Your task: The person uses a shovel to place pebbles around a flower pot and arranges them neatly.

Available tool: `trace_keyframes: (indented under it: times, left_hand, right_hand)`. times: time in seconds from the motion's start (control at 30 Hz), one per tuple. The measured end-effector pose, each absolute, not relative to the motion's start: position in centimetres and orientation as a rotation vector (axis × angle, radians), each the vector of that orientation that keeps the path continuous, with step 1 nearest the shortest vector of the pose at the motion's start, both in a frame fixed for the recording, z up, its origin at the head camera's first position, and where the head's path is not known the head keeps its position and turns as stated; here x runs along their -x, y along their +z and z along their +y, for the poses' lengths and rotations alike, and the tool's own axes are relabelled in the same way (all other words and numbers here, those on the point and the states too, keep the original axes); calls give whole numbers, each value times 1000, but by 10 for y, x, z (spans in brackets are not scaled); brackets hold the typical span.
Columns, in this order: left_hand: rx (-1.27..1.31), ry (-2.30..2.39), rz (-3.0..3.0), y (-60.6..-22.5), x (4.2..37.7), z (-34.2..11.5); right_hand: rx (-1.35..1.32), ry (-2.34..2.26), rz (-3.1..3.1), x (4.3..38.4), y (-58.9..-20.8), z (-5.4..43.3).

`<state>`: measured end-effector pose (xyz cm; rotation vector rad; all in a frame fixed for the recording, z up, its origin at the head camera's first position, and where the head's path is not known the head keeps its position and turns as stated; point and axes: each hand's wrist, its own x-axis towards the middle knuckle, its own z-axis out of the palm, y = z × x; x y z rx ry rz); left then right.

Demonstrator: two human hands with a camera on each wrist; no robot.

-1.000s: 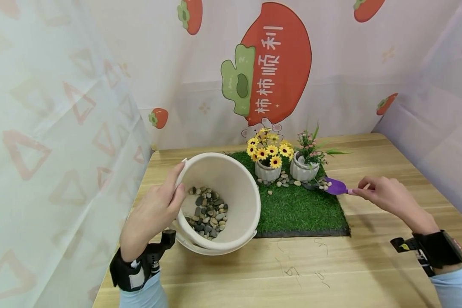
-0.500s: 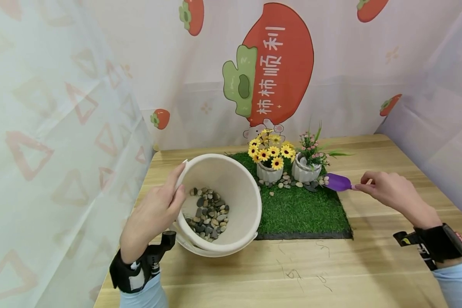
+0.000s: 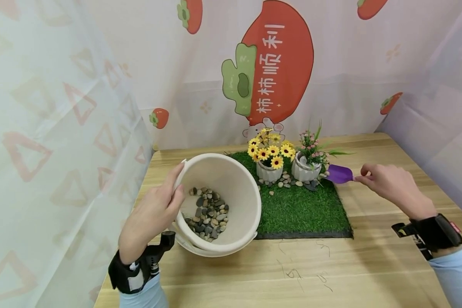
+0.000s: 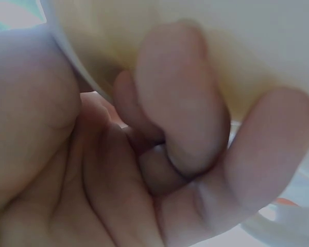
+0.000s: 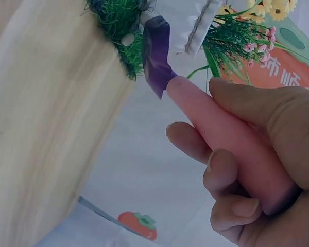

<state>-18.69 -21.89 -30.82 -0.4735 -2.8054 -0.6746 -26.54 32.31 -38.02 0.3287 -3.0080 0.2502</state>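
Observation:
My left hand (image 3: 154, 209) grips the rim of a white bucket (image 3: 241, 201), which leans with its mouth toward me. Inside the bucket lie many pebbles (image 3: 211, 216). In the left wrist view the fingers (image 4: 180, 98) curl against the bucket's wall. My right hand (image 3: 394, 188) holds a small trowel (image 3: 339, 174) with a purple blade and a pink handle (image 5: 232, 139). The blade is by the right edge of the grass mat (image 3: 304, 218), beside a white pot of pink flowers (image 3: 306, 169). Pebbles (image 3: 286, 182) lie on the mat around the pots.
A white pot of yellow flowers (image 3: 269, 172) stands left of the pink one on the mat. The wooden table (image 3: 223, 282) has thin dark marks near its front. A printed curtain (image 3: 200, 94) hangs behind the table and at both sides.
My right hand and the trowel have moved slightly away from me, and the pebbles at the blade's tip have gone onto the mat's edge. The left hand and bucket stay still.

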Motion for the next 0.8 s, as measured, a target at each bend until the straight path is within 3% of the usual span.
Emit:
trace_keyframes:
  times: [0.8]
  left_hand:
    - [478, -669, -2808, -307, 186, -219]
  right_hand:
    - [-296, 193, -2841, 252, -373, 324]
